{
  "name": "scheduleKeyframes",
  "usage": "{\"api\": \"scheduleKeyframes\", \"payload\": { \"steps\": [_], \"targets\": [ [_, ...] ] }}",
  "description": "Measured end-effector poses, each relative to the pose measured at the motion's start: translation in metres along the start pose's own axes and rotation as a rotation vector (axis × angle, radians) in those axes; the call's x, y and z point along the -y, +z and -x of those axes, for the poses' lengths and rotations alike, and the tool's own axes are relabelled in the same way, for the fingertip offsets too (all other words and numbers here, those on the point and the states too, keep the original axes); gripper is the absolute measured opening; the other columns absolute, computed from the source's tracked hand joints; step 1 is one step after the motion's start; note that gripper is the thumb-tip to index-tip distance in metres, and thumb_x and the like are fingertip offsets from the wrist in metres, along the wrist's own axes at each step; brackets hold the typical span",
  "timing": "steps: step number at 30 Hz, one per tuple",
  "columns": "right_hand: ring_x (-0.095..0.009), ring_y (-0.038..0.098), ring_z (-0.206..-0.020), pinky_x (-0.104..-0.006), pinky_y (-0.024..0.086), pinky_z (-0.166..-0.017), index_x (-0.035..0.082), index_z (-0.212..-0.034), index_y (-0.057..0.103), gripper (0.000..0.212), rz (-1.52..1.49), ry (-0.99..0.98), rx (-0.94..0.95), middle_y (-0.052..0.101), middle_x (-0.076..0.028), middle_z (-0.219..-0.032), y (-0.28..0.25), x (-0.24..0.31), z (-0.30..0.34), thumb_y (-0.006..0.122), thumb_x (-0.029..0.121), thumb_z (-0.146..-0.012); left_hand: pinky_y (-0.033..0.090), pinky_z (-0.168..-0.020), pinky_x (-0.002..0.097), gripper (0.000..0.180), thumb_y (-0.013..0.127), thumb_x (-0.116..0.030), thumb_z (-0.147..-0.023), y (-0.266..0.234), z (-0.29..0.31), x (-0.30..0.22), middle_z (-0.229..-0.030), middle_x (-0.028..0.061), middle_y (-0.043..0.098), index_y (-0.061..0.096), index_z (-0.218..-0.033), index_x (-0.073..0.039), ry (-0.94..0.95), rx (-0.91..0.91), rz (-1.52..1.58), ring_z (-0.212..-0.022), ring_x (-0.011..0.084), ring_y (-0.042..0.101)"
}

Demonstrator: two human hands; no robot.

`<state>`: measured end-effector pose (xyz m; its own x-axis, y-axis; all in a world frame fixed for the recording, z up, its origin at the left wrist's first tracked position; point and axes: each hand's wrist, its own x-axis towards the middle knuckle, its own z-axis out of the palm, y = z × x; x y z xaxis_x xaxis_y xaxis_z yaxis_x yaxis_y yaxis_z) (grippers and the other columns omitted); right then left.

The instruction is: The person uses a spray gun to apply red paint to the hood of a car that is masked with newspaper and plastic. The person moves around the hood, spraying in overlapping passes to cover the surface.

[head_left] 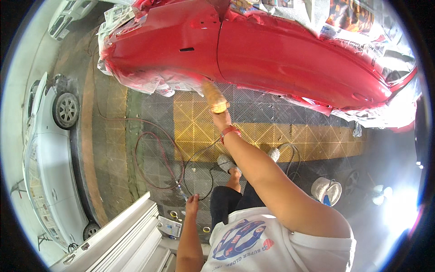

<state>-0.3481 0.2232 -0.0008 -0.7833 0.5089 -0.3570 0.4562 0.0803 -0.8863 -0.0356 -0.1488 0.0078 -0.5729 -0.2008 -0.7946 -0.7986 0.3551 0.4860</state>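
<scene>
My right hand (221, 117) reaches out at the end of a stretched arm with a red wristband. It is closed round a yellow-and-tan elongated tool (215, 96), blurred, whose exact kind I cannot make out. The tool's far end is close to the lower edge of a red car body panel (181, 50). My left hand (192, 205) hangs low at my side with fingers curled. A hose end with a pale blue fitting (182, 192) comes up beside its fingertips; whether they grip it is unclear.
Newspaper masking (149, 82) and plastic edge the red car. A reddish hose (137, 152) coils across the grid floor. A white bucket (322, 188) stands at right, tape rolls (206, 229) lie near my left side. A silver car (54, 167) is parked left, near white slatted panels (122, 235).
</scene>
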Motion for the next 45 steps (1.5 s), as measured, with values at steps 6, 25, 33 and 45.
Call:
{"api": "scheduleKeyframes", "payload": {
  "steps": [6,25,33,45],
  "targets": [
    [-0.027,0.064,-0.128,-0.0378,0.049,-0.108,0.003,-0.141,0.061,0.054,-0.123,-0.165,0.083,0.07,-0.015,-0.134,-0.046,0.034,0.008,0.076,0.027,-0.094,0.053,-0.094,0.0381,0.052,0.068,-0.043,-0.1,0.007,0.009,-0.001,-0.112,0.0161,0.077,0.073,-0.121,0.005,0.039,0.062,-0.3,-0.104,0.0259,0.071],
    [-0.017,0.064,-0.114,-0.031,0.05,-0.099,0.0,-0.138,0.058,0.047,-0.166,-0.093,-0.779,0.067,-0.006,-0.128,-0.624,-0.163,0.093,0.074,0.006,-0.095,0.056,-0.092,0.0482,0.034,0.064,-0.041,-0.099,0.274,0.117,-0.185,-0.107,0.014,0.075,0.076,-0.112,-0.013,0.89,0.419,-0.979,-0.103,0.0384,0.072],
    [-0.02,0.058,-0.071,-0.0384,0.045,-0.063,0.009,-0.113,0.071,0.04,-0.244,0.182,-0.94,0.067,-0.003,-0.094,-0.797,-0.182,0.094,0.072,0.045,-0.095,0.058,-0.082,0.0497,0.028,0.067,-0.036,-0.099,0.36,0.164,-0.202,-0.095,0.0164,0.075,0.074,-0.101,-0.009,1.195,0.595,-0.878,-0.093,0.0411,0.072],
    [-0.016,0.056,-0.094,-0.0351,0.048,-0.084,0.009,-0.125,0.06,0.03,-0.376,0.127,-0.808,0.061,-0.002,-0.106,-0.744,-0.168,0.04,0.067,0.02,-0.098,0.057,-0.09,0.0498,0.039,0.067,-0.042,-0.098,0.295,0.134,-0.179,-0.105,0.0201,0.076,0.077,-0.108,-0.006,0.989,0.426,-0.86,-0.1,0.0406,0.072]
  ]
}}
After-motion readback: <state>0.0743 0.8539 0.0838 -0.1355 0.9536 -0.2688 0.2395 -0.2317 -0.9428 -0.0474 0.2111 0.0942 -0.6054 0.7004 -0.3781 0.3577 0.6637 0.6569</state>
